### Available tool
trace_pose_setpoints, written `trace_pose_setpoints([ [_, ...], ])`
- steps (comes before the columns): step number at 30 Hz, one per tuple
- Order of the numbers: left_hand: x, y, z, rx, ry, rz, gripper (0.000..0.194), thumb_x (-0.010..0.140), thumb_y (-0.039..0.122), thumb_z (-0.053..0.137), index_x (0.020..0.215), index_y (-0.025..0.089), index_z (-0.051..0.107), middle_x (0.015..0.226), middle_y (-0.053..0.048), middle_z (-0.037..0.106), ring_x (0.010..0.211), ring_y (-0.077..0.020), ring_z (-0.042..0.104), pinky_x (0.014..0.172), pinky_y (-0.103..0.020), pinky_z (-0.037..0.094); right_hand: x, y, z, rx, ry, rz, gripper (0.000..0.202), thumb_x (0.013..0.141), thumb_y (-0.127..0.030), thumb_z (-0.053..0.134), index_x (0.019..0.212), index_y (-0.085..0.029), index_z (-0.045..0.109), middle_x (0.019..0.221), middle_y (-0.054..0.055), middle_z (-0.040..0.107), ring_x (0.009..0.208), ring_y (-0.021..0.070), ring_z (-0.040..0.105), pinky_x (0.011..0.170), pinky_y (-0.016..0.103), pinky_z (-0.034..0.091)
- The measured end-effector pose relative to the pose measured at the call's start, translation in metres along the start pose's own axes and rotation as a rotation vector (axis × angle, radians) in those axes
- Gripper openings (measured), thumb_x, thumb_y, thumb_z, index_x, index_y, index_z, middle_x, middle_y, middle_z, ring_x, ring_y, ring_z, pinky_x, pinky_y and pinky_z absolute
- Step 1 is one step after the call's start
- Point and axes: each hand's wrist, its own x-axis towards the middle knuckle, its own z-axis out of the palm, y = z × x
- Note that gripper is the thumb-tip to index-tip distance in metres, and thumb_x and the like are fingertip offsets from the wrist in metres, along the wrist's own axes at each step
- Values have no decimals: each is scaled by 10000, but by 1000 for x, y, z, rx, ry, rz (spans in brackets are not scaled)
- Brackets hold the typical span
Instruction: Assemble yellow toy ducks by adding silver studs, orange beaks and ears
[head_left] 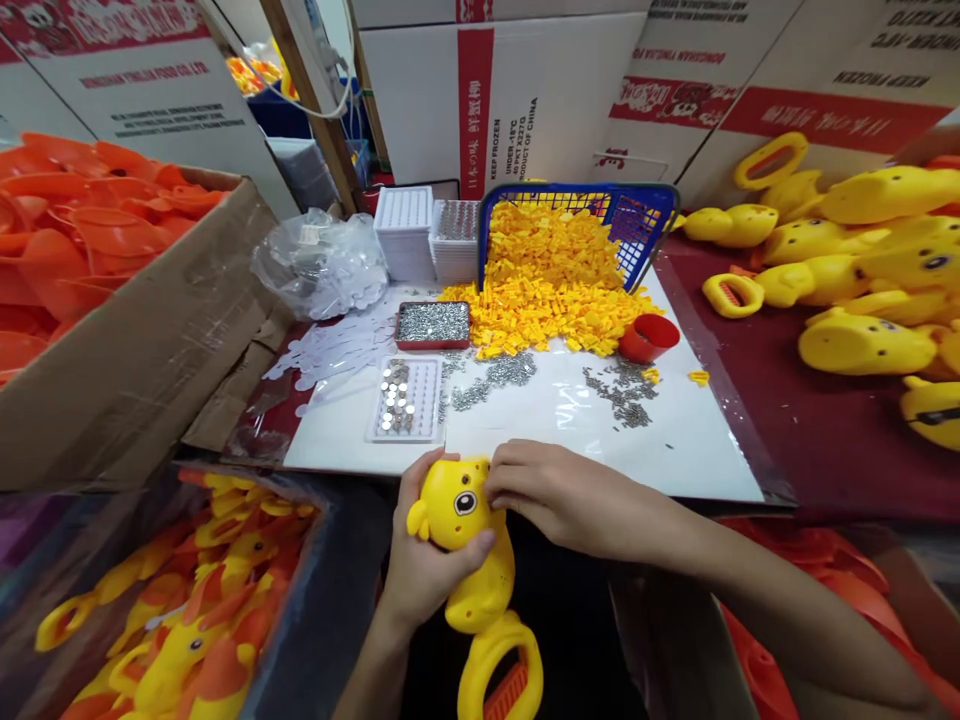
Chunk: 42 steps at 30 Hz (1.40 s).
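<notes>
My left hand is wrapped round a yellow plastic animal toy with a round eye and a looped handle at its lower end. The toy is tilted, head up, just in front of the white work board. At the right side of its head, my right hand has its fingers pinched together against the toy; whatever they hold, if anything, is hidden. Beyond the hands lie a white tray of silver button cells, loose small metal parts and a heap of small yellow plastic pieces.
A blue basket lies tipped behind the yellow heap, near a red cup and dark screws. Orange parts fill a carton at left. Finished-looking toys fill a lower-left box; yellow toys lie at right.
</notes>
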Motion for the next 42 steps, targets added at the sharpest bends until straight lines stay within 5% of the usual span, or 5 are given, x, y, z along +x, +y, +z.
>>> trace_pose_setpoints([
  [7, 1, -2, 8, 203, -14, 128, 684, 684, 330, 829, 1301, 251, 545, 1233, -82, 659, 1085, -275, 681, 963, -422, 567, -16, -1, 18, -228, 97, 64, 189, 886, -11, 495, 902, -150, 622, 897, 80, 653, 799, 192, 552, 683, 307, 446],
  [19, 2, 11, 29, 245, -174, 416, 732, 691, 265, 810, 1348, 265, 487, 1250, -81, 610, 1127, -264, 660, 971, -411, 571, -32, 11, -9, 507, 28, 396, 613, 790, -90, 649, 1359, -205, 453, 1285, 97, 569, 1094, 180, 596, 957, 348, 519],
  [29, -4, 4, 43, -139, -160, 40, 687, 892, 578, 642, 1462, 300, 377, 1521, -126, 453, 1270, -297, 583, 995, -418, 540, -41, 26, 23, 807, 294, 366, 517, 827, -354, 586, 1312, -195, 502, 1217, 84, 632, 1072, 225, 621, 942, 373, 525],
  [33, 5, 8, 38, 151, -198, 57, 423, 1019, 545, 383, 1132, 206, 610, 1049, -93, 691, 930, -230, 657, 808, -339, 516, -43, 38, 33, 778, 423, 404, 514, 817, -389, 595, 1290, -209, 512, 1123, 70, 664, 1022, 230, 636, 885, 352, 530],
  [42, 52, 11, 57, 138, -82, -88, 554, 964, 649, 358, 593, 241, 406, 524, 24, 441, 506, -141, 396, 501, -286, 299, -26, 68, -6, 407, 374, 369, 497, 967, -454, 480, 1395, -202, 473, 1236, 113, 665, 1101, 239, 652, 947, 419, 548],
])
